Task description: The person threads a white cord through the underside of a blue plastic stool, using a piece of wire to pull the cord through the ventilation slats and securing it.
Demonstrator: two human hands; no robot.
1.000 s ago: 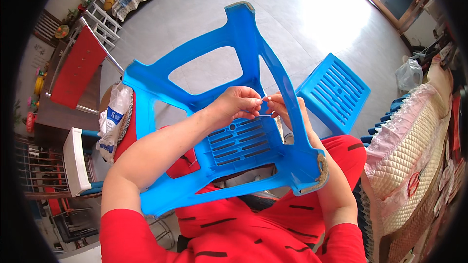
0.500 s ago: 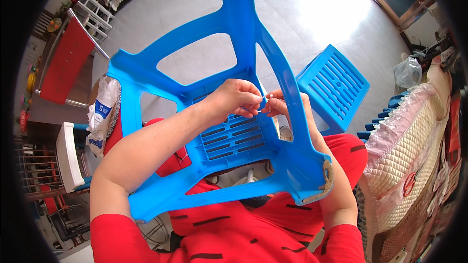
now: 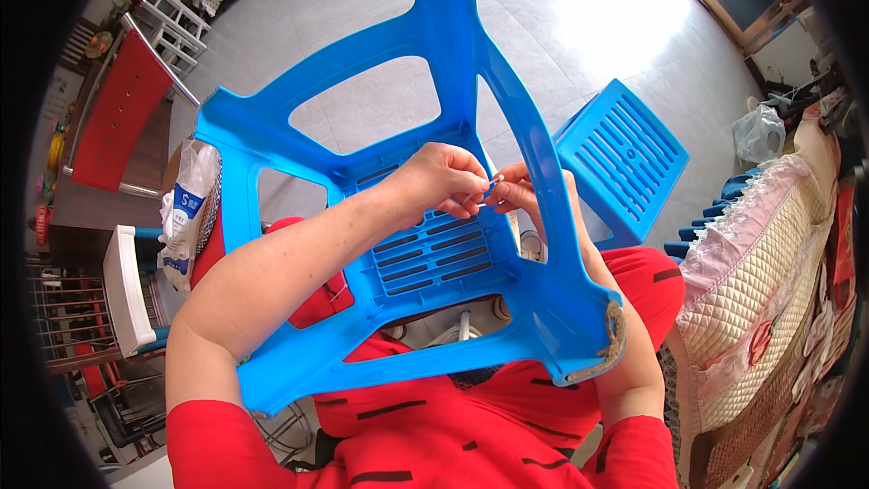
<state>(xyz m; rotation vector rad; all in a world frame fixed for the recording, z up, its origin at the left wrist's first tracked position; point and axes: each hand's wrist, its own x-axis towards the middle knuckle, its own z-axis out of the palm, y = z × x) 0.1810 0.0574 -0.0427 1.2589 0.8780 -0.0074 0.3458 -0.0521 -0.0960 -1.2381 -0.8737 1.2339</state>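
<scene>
Hands (image 3: pixel 444 177) pinching small white piece (image 3: pixel 498 178) within upturned blue stool (image 3: pixel 539 294).

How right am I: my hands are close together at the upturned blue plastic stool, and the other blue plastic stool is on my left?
Wrong side: the head view shows the other blue plastic stool on your right. Your left hand and right hand are close together.

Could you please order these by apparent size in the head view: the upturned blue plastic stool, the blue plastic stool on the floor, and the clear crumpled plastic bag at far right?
1. Upturned stool, also nearer the camera
2. Floor stool
3. Plastic bag
</scene>
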